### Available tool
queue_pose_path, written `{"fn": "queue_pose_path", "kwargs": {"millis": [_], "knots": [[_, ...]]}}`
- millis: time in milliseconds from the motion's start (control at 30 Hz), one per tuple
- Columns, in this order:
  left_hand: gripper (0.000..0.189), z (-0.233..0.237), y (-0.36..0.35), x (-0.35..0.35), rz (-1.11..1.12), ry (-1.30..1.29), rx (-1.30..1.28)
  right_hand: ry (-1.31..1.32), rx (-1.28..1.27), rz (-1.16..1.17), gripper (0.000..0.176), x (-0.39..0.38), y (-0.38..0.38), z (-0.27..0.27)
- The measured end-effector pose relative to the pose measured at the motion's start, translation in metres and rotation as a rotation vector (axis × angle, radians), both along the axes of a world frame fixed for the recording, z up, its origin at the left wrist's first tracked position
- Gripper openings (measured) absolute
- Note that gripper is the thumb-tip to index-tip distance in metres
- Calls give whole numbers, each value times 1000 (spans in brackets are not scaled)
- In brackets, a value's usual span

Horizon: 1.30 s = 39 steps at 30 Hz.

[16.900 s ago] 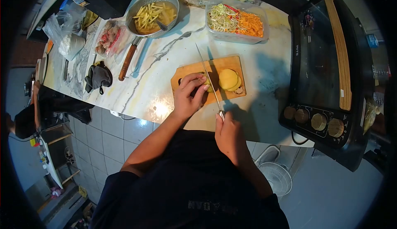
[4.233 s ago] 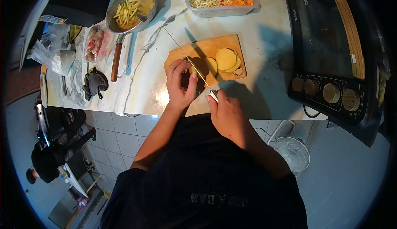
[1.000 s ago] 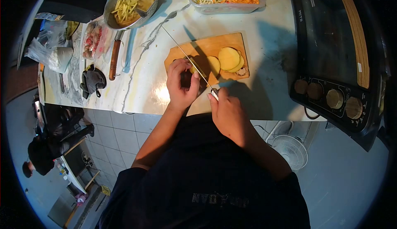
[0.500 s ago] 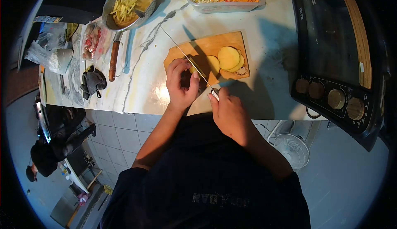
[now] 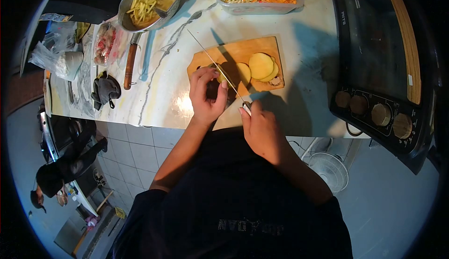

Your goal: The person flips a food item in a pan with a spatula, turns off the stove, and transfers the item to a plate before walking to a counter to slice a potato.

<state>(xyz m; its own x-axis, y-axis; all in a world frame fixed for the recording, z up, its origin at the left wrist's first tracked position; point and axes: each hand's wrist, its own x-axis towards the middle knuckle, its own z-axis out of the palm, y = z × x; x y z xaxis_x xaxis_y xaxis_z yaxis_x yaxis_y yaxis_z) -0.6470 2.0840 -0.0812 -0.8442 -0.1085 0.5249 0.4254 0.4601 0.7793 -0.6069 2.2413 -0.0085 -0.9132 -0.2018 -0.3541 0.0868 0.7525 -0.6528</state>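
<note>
My right hand (image 5: 263, 130) grips the handle of a kitchen knife (image 5: 214, 62), its long thin blade pointing up and left across the wooden cutting board (image 5: 250, 46). My left hand (image 5: 206, 101) is curled at the board's left part, its fingers pressed on a piece of peeled potato (image 5: 220, 77) right beside the blade. My fingers and the blade hide much of that piece. A round potato slice (image 5: 243, 72) lies just right of the knife. Farther right, several overlapping potato slices (image 5: 261, 65) rest on the board.
Upper left stands a metal saucepan (image 5: 172, 11) holding potato sticks in liquid. A plastic tub (image 5: 259, 9) of shredded vegetables is at the back. A black oven (image 5: 374, 48) borders the right side. Bagged food (image 5: 105, 43) and a dark cloth item (image 5: 106, 92) lie left. Another person (image 5: 51, 179) is farther off.
The view has shifted slightly. Both hands and the knife keep nearly the same place over the board. The person in the background has changed head and arm posture.
</note>
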Motion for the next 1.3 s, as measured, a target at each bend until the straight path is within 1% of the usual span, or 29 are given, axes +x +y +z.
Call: {"fn": "queue_pose_path", "kwargs": {"millis": [133, 367, 467, 833, 967, 1033, 1067, 1133, 1233, 1300], "knots": [[25, -4, 0, -1, 1, 0, 17, -11, -6, 6, 33, -8, -2, 1], [24, -3, -2, 2, -6, -2, 21, -18, -34, -9, 32, 4, 0, -4], [23, -1, -3, 0, -29, -7, -35, 10, -32, -39, 32, 1, -1, -5], [25, -6, 0, 1, -37, -72, 70, -10, -18, -18, 32, 2, 1, -1], [26, -6, -2, -1, -44, -30, 5, -57, -21, -20, 32, 2, 1, 3], [26, -9, -1, 2, -42, -96, 106, -34, -24, -37, 32, 2, 0, 1], [26, -9, -1, 1, -43, -98, 107, -35, -23, -37, 32, 1, 0, 0], [26, -7, -1, -1, -34, -37, 45, -29, -6, -15, 33, 0, 0, 0], [25, -3, -1, -1, -19, -27, -14, -39, -8, -12, 33, 4, 3, 3], [25, -7, -1, -1, -22, -40, 25, -35, 14, -9, 33, 2, 0, 1]]}}
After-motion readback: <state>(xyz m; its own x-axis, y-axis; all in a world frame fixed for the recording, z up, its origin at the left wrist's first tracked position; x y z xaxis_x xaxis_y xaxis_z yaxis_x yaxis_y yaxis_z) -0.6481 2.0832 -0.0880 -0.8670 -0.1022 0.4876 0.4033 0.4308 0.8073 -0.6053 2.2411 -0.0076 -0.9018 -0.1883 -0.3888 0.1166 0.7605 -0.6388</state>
